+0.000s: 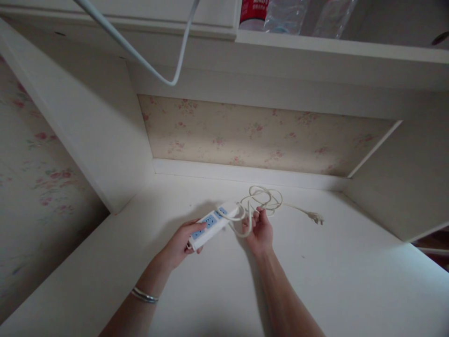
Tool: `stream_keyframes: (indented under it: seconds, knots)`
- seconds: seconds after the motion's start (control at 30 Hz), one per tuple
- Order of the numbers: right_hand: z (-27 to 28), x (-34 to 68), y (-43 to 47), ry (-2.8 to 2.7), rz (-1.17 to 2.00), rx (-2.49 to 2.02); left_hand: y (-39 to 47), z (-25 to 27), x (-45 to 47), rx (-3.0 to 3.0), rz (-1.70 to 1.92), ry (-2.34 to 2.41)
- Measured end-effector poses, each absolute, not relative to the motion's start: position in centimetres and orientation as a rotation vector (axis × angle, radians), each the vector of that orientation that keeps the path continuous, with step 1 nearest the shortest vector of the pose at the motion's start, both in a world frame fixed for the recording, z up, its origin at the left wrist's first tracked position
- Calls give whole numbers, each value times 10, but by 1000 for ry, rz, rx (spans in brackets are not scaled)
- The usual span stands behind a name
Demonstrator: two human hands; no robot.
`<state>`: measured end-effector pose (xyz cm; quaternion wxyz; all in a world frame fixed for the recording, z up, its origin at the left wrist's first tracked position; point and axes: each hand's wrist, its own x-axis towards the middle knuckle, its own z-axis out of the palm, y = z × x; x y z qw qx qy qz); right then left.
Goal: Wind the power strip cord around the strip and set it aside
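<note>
- Power strip (214, 228): left hand (180, 243) wraps snugly round one end, probably steadying it
- right hand (260, 231) half-curled at the cord (268, 205), can't tell if pinching

A hand could pass over the surface (336, 281) right of the right hand (258, 231), nearer than the plug (315, 217). Between it and the left hand (182, 239), the power strip (213, 223) and looped cord (250, 215) barred the way. A left panel (75, 107), right panel (400, 173) and overhead shelf (336, 47) limited reach.
</note>
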<state>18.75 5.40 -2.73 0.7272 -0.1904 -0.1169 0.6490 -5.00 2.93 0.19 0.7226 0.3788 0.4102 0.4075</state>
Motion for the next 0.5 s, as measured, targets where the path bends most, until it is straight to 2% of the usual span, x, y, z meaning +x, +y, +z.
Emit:
stream_keyframes:
  seconds: [0.23,0.5]
  knots:
    - [-36,169,56,-311,1668,-497,40,5,-58,502,1207,784]
    - [-35,157,53,-469,1869,-510,27,3,-62,710,904,589]
